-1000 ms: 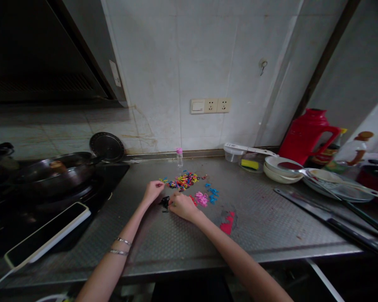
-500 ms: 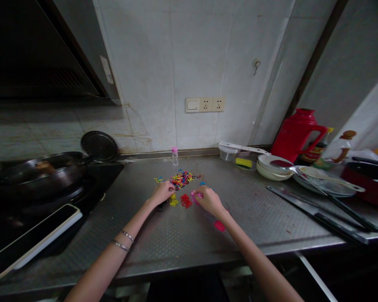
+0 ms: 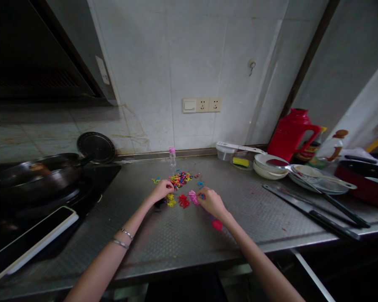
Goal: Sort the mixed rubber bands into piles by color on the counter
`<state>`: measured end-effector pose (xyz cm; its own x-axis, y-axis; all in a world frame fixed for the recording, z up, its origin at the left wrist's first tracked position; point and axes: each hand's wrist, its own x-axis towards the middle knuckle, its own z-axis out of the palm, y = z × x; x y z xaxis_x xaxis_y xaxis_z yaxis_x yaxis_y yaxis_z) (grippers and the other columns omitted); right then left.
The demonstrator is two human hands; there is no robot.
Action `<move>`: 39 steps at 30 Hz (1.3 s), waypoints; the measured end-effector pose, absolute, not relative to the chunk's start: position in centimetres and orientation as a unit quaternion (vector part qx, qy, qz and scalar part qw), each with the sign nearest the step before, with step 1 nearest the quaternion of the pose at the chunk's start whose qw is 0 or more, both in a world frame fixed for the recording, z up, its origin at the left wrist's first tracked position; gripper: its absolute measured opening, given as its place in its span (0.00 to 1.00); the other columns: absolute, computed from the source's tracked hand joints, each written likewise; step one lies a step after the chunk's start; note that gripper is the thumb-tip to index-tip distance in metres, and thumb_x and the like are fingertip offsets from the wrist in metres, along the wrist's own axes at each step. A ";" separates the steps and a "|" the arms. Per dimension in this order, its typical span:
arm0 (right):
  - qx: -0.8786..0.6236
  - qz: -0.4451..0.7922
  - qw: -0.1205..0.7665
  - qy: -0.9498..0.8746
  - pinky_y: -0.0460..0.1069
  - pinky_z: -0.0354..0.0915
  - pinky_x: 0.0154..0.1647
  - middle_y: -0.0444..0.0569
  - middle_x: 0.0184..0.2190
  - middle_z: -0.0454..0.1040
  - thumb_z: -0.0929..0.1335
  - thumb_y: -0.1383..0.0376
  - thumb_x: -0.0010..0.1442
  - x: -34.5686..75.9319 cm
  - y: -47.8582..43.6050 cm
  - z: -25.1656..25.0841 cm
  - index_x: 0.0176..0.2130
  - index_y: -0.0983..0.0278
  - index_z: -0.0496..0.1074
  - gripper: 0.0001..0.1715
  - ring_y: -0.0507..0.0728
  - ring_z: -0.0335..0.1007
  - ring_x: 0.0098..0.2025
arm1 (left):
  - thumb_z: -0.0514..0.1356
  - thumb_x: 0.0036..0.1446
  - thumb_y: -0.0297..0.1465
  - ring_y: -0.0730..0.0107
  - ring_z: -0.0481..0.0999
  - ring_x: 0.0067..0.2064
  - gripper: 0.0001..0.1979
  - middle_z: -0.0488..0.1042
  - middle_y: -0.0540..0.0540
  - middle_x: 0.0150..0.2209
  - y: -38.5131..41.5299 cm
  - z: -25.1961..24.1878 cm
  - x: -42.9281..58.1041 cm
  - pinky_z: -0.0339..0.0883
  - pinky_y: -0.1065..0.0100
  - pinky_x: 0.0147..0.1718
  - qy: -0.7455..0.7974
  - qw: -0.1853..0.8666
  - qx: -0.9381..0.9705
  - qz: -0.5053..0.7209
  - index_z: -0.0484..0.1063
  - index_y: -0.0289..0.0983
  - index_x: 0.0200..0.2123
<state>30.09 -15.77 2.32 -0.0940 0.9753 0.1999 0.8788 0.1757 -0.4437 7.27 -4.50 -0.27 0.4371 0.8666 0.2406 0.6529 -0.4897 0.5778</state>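
My left hand (image 3: 161,191) has its fingertips pinched together at the left edge of a mixed pile of small coloured bands (image 3: 180,179), which look like tiny rubber bands. What it holds, if anything, is too small to make out. My right hand (image 3: 210,201) is also closed in a pinch, beside a pink heap (image 3: 193,197); a bit of blue shows at its fingers. Between the hands lie a yellow heap (image 3: 170,200) and a red heap (image 3: 183,201). A black heap (image 3: 159,204) sits partly hidden below my left wrist. Some blue bands (image 3: 200,184) lie above my right hand.
A small clear bottle with a pink cap (image 3: 171,156) stands by the wall. A bright pink object (image 3: 217,225) lies under my right forearm. To the right are bowls (image 3: 271,170), a knife (image 3: 290,202) and a red thermos (image 3: 291,136). A phone (image 3: 34,239) and wok (image 3: 38,180) are left.
The view has shifted slightly. My right hand has moved a little off the pink heap, exposing more of it, and blue now shows at its fingers. My left hand stays by the mixed pile.
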 end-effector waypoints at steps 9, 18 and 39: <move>-0.634 0.103 0.218 -0.735 0.42 0.57 0.38 0.46 0.39 0.72 0.61 0.65 0.53 29.9 -15.7 1.9 0.36 0.60 0.72 0.12 0.52 0.67 0.41 | 0.56 0.44 0.31 0.69 0.70 0.31 0.09 0.75 0.46 0.27 -4.9 -0.1 7.1 0.60 0.71 0.33 0.470 0.210 0.816 0.263 0.75 0.34 0.24; -0.614 0.101 0.229 -0.748 0.42 0.57 0.38 0.46 0.39 0.72 0.61 0.65 0.53 30.1 -15.9 2.0 0.35 0.60 0.72 0.12 0.52 0.67 0.40 | 0.54 0.45 0.31 0.69 0.70 0.28 0.10 0.75 0.46 0.25 -5.5 0.0 7.3 0.59 0.72 0.32 0.433 0.192 0.852 0.223 0.76 0.35 0.23; -0.608 0.108 0.230 -0.752 0.43 0.57 0.38 0.47 0.39 0.71 0.61 0.64 0.54 30.4 -16.0 1.6 0.36 0.60 0.72 0.12 0.52 0.66 0.40 | 0.56 0.45 0.32 0.72 0.70 0.28 0.10 0.76 0.47 0.27 -4.6 0.5 8.5 0.57 0.74 0.28 0.434 0.160 0.875 0.139 0.76 0.35 0.27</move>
<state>30.41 -16.00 1.58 -0.1542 0.9644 0.2150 0.8646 0.2370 -0.4430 8.49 -4.58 0.48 0.5842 0.8050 0.1036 0.7163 -0.5714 0.4006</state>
